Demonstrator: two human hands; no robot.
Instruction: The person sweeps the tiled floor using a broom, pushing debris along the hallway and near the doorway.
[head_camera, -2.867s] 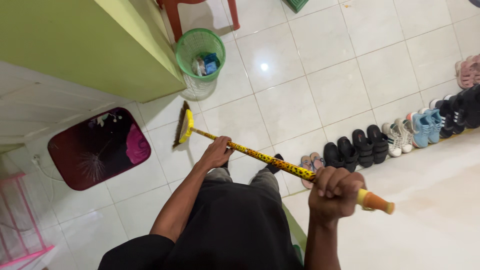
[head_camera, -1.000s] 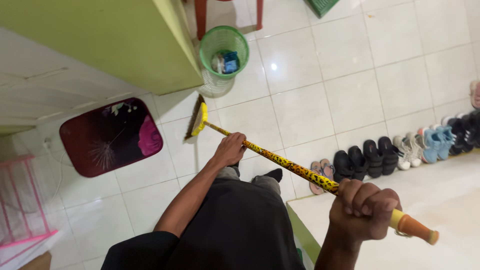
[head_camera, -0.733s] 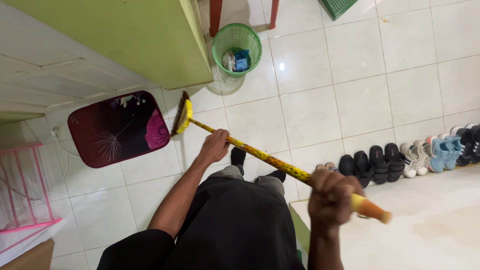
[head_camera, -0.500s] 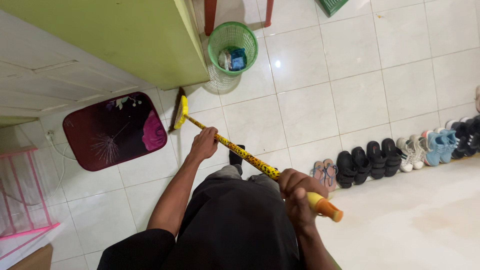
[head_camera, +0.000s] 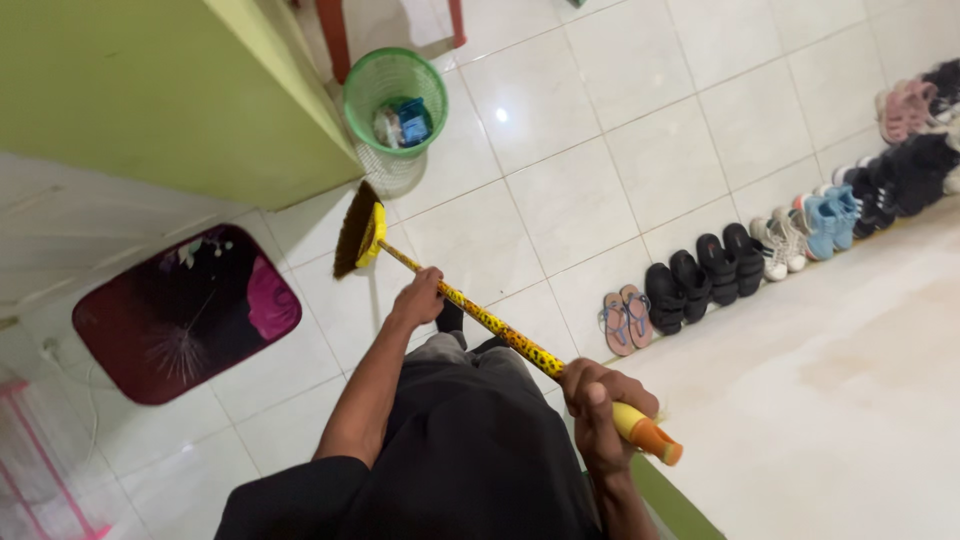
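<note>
Both hands, left hand (head_camera: 420, 298) and right hand (head_camera: 598, 400), grip shut on the broom (head_camera: 480, 315) handle (bristles ahead).

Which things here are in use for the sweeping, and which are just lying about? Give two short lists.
In use: broom, left hand mid-handle, right hand near the orange end, tiled floor.

Lying about: green bin, dark red mat, row of shoes, sandals, green cabinet.
</note>
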